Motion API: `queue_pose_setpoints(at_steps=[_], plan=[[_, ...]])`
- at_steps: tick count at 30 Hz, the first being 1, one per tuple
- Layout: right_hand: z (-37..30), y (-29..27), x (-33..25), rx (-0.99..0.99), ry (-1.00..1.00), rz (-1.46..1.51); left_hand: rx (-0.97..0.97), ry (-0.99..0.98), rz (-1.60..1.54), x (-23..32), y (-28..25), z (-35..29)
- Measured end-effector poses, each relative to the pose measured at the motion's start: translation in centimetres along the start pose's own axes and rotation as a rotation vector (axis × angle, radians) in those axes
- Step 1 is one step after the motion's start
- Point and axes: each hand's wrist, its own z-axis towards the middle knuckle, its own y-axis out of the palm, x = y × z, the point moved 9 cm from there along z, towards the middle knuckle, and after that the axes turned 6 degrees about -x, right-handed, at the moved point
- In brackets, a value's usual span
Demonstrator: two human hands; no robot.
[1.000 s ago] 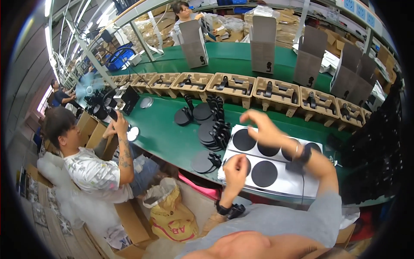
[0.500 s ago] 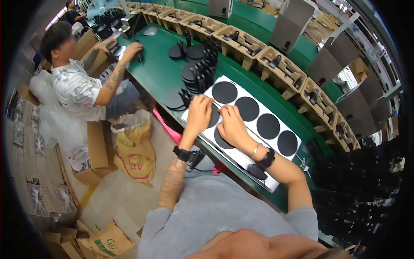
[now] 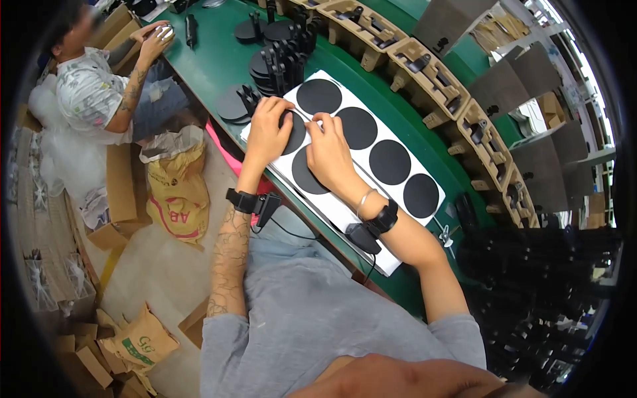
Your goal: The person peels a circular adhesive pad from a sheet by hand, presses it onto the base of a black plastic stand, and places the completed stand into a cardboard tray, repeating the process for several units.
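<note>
Where the hands are: left hand (image 3: 271,131) bent over a half-covered black disc (image 3: 355,128) on the white sheet (image 3: 325,207); right hand (image 3: 330,149) curled just beside it, above the next disc.
Grip: fingers flexed on both; cannot tell whether either pinches a disc.
Discs on sheet: six visible, four in the far row, two partly hidden in the near row; sheet lies on the green counter (image 3: 206,66).
Round bases with upright arms: three single, one stack (image 3: 269,69) uncounted, black, left of sheet.
Moulded trays (image 3: 413,78): brown, at least four in a curved row, black parts in their recesses.
Grey cartons (image 3: 451,23): at least three, beyond the trays, a small black figure printed on the sides.
Yellow sack (image 3: 176,192): one, on the floor, mouth open, pink lettering; contents hidden.
Brown bag (image 3: 136,341): one, on the floor, green lettering and band.
Cardboard box (image 3: 126,189): one, flaps open, beside the sack.
Co-worker (image 3: 99,99): one, seated left, patterned white shirt.
</note>
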Motion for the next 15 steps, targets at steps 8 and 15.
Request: queue_pose_setpoints(at_steps=[8, 15], plan=[[-1.0, 2.3, -1.4, -0.125, -0.102, -0.058, 0.044, -0.067, -0.001, -1.0, 0.3, -1.1], [-0.7, 3.7, -1.9, -0.117, -0.125, -0.071, -0.002, -0.085, 0.049, -1.8, 0.0, -2.0]])
